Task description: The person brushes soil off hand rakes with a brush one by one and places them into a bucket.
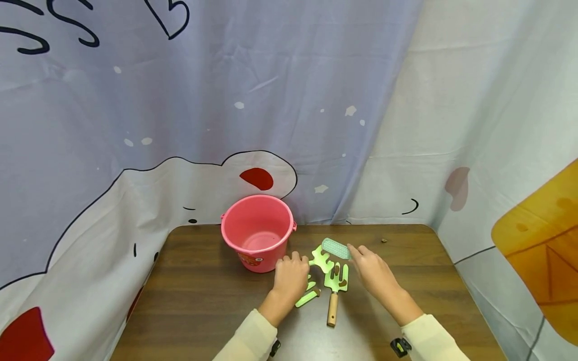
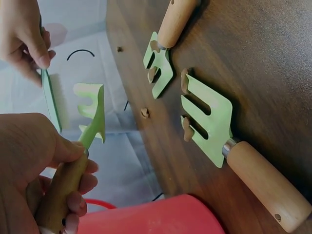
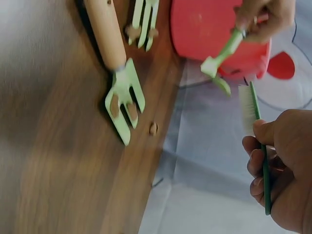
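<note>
Rake, its wooden handle wrapped in the curled fingers of the left hand, hangs over the table, near the brush pinched between the right hand's thumb and fingers. A rough stroke could twist the rake in that grip. Below lie two forks with brown clumps about their tines; a low knuckle might scatter those. Beyond, the pink bucket could tip if the left hand bumps it.

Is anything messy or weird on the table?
Yes: brown clumps are on the prongs of both green forks lying on the table, and a loose brown bit lies near its far edge, like spilled dirt.
</note>
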Motion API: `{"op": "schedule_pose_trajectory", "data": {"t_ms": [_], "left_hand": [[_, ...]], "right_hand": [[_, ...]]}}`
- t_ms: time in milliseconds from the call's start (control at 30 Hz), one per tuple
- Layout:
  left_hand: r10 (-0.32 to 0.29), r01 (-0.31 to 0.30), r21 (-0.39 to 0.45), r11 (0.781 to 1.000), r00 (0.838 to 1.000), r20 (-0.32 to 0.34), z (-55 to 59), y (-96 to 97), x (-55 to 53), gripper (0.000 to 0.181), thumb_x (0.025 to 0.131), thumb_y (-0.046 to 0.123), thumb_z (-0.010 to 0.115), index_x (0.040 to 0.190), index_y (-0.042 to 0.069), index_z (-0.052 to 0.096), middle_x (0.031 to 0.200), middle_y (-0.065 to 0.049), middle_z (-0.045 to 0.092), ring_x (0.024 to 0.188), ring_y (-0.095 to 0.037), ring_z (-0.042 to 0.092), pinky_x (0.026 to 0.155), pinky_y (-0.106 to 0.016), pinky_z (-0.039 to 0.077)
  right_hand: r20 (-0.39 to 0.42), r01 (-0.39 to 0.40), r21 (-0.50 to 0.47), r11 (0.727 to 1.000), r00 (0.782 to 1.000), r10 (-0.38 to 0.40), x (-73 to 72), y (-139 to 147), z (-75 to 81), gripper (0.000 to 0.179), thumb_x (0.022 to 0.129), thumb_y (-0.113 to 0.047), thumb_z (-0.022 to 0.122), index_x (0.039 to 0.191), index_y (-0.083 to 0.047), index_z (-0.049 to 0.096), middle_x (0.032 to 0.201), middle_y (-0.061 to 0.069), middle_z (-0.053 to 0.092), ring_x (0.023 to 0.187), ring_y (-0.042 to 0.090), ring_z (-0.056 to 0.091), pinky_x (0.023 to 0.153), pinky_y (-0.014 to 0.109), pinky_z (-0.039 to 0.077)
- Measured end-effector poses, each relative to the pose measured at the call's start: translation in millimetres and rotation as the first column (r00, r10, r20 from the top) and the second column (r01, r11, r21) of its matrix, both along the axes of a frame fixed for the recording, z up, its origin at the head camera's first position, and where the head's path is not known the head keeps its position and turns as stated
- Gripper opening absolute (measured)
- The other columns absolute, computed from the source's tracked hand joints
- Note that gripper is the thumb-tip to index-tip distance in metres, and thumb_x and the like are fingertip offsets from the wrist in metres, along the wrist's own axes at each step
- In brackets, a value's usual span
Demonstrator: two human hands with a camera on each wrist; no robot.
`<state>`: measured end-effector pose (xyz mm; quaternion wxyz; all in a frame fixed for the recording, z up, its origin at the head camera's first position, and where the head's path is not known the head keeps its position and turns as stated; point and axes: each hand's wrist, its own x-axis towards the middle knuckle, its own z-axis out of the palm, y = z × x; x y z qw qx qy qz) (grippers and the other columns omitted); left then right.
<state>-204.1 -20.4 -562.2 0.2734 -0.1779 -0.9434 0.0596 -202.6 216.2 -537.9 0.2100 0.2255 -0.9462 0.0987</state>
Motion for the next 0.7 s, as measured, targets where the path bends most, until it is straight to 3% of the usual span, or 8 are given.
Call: {"op": "schedule_pose_trajectory", "data": {"t_ms": [133, 433, 567, 700], "left_hand": [[-0.002, 0.002, -0.002, 1.000, 1.000, 0.001, 3.0, 1.0, 2.1, 0.012, 0.074, 0.020, 0.081, 0.078, 0.016, 0.070, 0.072, -0.004, 0.058, 0.058, -0.022, 0.057, 0.050, -0.034, 0.042], [-0.021, 0.021, -0.007, 1.000, 1.000, 0.003, 5.1, 2.1, 4.2, 0.004, 0.078, 0.016, 0.073, 0.078, 0.017, 0.070, 0.073, -0.003, 0.059, 0.060, -0.021, 0.058, 0.052, -0.033, 0.042], [-0.018, 0.019, -0.018, 1.000, 1.000, 0.019, 4.3, 1.4, 4.7, 0.005, 0.078, 0.017, 0.075, 0.078, 0.017, 0.070, 0.073, -0.003, 0.059, 0.062, -0.022, 0.059, 0.053, -0.034, 0.043], [-0.025, 0.025, -0.017, 1.000, 1.000, -0.003, 3.7, 0.8, 4.9, 0.007, 0.076, 0.016, 0.076, 0.076, 0.017, 0.069, 0.072, -0.002, 0.058, 0.061, -0.022, 0.058, 0.054, -0.034, 0.043]], "right_hand": [[-0.020, -0.021, 0.014, 1.000, 1.000, 0.021, 1.6, -15, -4.3, 0.047, 0.086, -0.009, 0.081, 0.128, 0.004, 0.066, 0.084, 0.007, 0.059, 0.058, 0.017, 0.047, 0.057, 0.035, 0.049], [-0.087, 0.011, 0.105, 0.994, 0.996, -0.002, -4.0, -22, -4.3, 0.042, 0.081, 0.000, 0.082, 0.120, 0.005, 0.070, 0.082, 0.012, 0.062, 0.058, 0.025, 0.058, 0.054, 0.038, 0.053], [-0.073, 0.040, 0.123, 0.992, 0.997, -0.031, -6.6, -19, -2.8, 0.044, 0.078, 0.006, 0.081, 0.120, 0.005, 0.071, 0.082, 0.013, 0.063, 0.056, 0.025, 0.058, 0.053, 0.038, 0.053], [-0.041, 0.050, 0.107, 0.993, 0.998, -0.046, -8.5, -14, -2.3, 0.040, 0.082, 0.003, 0.079, 0.122, 0.005, 0.070, 0.083, 0.013, 0.063, 0.055, 0.024, 0.057, 0.052, 0.036, 0.052]]}}
